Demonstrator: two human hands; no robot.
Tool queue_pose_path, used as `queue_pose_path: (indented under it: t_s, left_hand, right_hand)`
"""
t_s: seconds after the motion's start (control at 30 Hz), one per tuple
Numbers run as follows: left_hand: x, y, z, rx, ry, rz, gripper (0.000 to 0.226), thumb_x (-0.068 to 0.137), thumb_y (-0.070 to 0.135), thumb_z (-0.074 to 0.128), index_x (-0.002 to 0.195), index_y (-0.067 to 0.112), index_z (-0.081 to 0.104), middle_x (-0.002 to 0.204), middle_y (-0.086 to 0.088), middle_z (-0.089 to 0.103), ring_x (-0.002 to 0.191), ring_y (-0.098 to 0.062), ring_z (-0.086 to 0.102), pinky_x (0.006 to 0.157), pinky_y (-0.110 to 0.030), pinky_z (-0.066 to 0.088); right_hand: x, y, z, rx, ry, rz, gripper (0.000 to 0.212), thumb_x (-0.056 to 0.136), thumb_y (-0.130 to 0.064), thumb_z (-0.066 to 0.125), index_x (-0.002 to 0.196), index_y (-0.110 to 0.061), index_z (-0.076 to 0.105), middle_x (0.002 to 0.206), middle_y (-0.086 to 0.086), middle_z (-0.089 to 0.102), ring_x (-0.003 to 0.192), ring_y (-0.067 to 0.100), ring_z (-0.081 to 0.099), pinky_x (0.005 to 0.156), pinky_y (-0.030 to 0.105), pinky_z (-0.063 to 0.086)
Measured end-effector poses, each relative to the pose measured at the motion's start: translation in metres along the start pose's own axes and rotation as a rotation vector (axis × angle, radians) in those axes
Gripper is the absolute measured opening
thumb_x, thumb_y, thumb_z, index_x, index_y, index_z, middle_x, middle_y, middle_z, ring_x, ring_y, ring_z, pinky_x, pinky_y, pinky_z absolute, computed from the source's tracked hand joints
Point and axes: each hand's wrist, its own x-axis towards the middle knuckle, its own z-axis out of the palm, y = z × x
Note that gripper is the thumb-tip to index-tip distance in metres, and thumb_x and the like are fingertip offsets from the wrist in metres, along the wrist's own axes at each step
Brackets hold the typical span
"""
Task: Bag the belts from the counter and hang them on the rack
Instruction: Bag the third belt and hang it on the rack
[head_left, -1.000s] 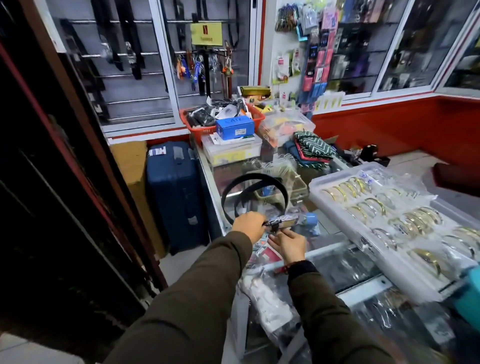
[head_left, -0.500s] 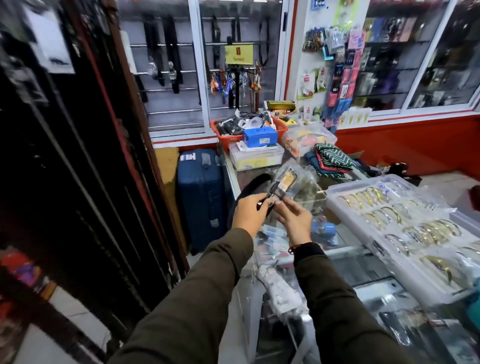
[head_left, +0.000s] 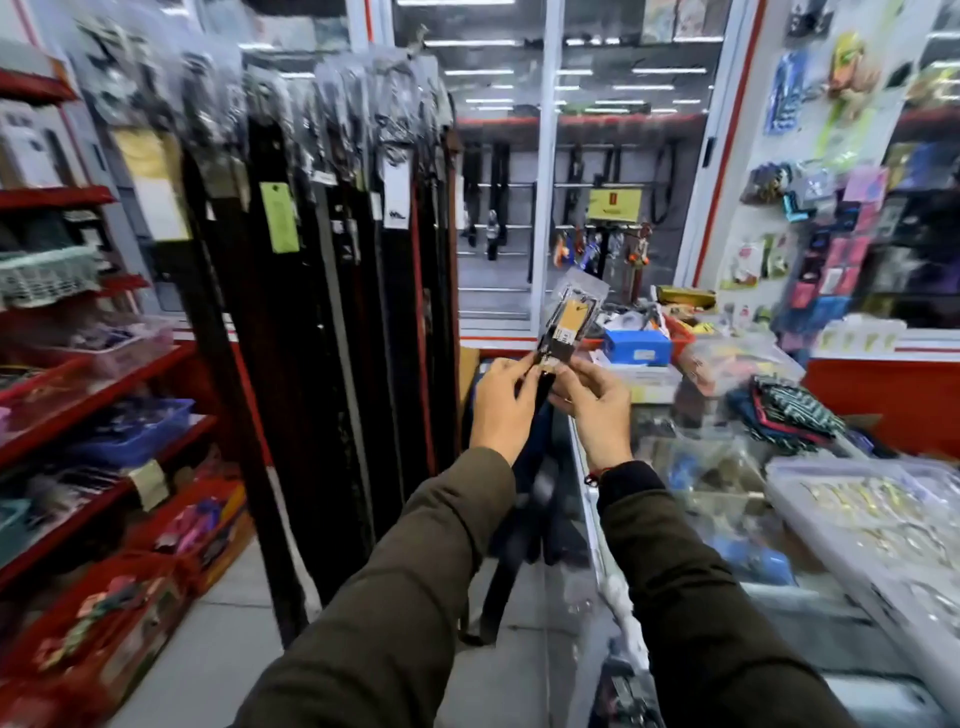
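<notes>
A black belt hangs from both my hands, its buckle end in a clear plastic bag with a yellow tag. My left hand pinches the bag's lower left side. My right hand holds its lower right side. The bag sticks up above my fingers, raised at chest height. The belt rack stands just to the left, packed with several bagged dark belts hanging straight down. The glass counter is to the right of my hands.
Red shelves with baskets of small goods line the left. A tray of bracelets and folded cloths lie on the counter. A blue box and orange basket sit at the far end. Tiled floor shows below.
I have lifted the bagged belt off the counter and turned left toward the rack. The belt now hangs down instead of looping on the counter.
</notes>
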Motion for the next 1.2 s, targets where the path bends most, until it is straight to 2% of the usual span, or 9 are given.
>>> queue_pose_path:
  t_s: [0.1,0.17,0.33,0.43,0.6,0.7,0.83,1.0,1.2]
  left_hand:
    - [0.013,0.015,-0.031,-0.148,0.112,-0.069,0.030,0.098,0.016,0.064,0.125,0.006,0.071,0.116,-0.012,0.072,0.102,-0.017,0.068,0.077,0.000,0.045]
    - [0.021,0.022,-0.047,-0.237,0.173,-0.082,0.028,0.095,0.015,0.068,0.121,0.006,0.073,0.114,-0.009,0.076,0.094,-0.008,0.067,0.073,0.006,0.043]
    - [0.045,0.039,-0.088,-0.360,0.254,-0.051,0.028,0.090,0.017,0.075,0.117,0.008,0.076,0.110,-0.003,0.078,0.099,-0.009,0.073,0.089,-0.021,0.057]
    - [0.062,0.050,-0.111,-0.397,0.273,-0.047,0.029,0.088,0.018,0.077,0.116,0.008,0.076,0.102,-0.004,0.080,0.092,-0.012,0.075,0.080,-0.033,0.062]
    - [0.083,0.075,-0.140,-0.393,0.375,-0.001,0.031,0.091,0.020,0.074,0.119,0.008,0.075,0.108,-0.006,0.079,0.088,-0.007,0.069,0.081,-0.028,0.058]
    - [0.093,0.090,-0.158,-0.359,0.417,0.052,0.030,0.090,0.020,0.074,0.118,0.008,0.076,0.110,-0.008,0.079,0.088,-0.005,0.068,0.085,-0.031,0.058]
    - [0.099,0.103,-0.173,-0.351,0.431,0.076,0.029,0.091,0.020,0.074,0.116,0.006,0.076,0.111,-0.009,0.079,0.099,-0.013,0.072,0.097,-0.036,0.059]
    - [0.106,0.110,-0.177,-0.467,0.373,-0.010,0.032,0.092,0.017,0.072,0.119,-0.001,0.073,0.115,-0.018,0.076,0.113,-0.032,0.071,0.102,-0.053,0.055]
    - [0.108,0.100,-0.172,-0.452,0.371,-0.071,0.032,0.092,0.020,0.073,0.117,0.002,0.075,0.113,-0.015,0.077,0.112,-0.032,0.071,0.099,-0.052,0.057]
  right_hand:
    - [0.002,-0.027,0.022,0.081,-0.109,-0.025,0.016,0.092,-0.007,0.065,0.104,-0.017,0.067,0.099,0.006,0.074,0.090,0.017,0.071,0.071,0.022,0.059]
    - [0.003,-0.047,0.035,0.134,-0.186,-0.018,0.023,0.089,-0.005,0.068,0.106,-0.020,0.068,0.100,0.003,0.076,0.092,0.016,0.072,0.072,0.023,0.059]
    - [0.009,-0.085,0.068,0.228,-0.307,-0.025,0.027,0.089,-0.004,0.067,0.110,-0.022,0.069,0.102,0.010,0.077,0.096,0.021,0.074,0.078,0.033,0.059]
    - [0.014,-0.107,0.091,0.267,-0.336,-0.057,0.034,0.091,-0.004,0.065,0.123,-0.013,0.065,0.108,0.015,0.073,0.101,0.024,0.071,0.083,0.032,0.060]
    - [0.017,-0.147,0.125,0.315,-0.364,-0.076,0.041,0.091,0.001,0.062,0.132,0.000,0.058,0.109,0.024,0.068,0.104,0.028,0.062,0.092,0.043,0.046]
    - [0.016,-0.165,0.140,0.339,-0.381,-0.096,0.038,0.092,0.000,0.062,0.130,-0.003,0.060,0.117,0.025,0.068,0.109,0.028,0.063,0.095,0.042,0.050]
    - [0.018,-0.180,0.149,0.388,-0.372,-0.120,0.039,0.090,0.002,0.065,0.129,0.002,0.061,0.102,0.018,0.072,0.085,0.020,0.072,0.069,0.024,0.061]
    - [0.021,-0.186,0.153,0.342,-0.307,-0.147,0.035,0.086,0.003,0.069,0.121,0.001,0.066,0.090,0.013,0.074,0.071,0.011,0.075,0.062,0.023,0.060]
    - [0.028,-0.178,0.154,0.272,-0.274,-0.134,0.033,0.085,0.003,0.069,0.118,0.000,0.068,0.106,0.027,0.073,0.093,0.030,0.073,0.080,0.038,0.062]
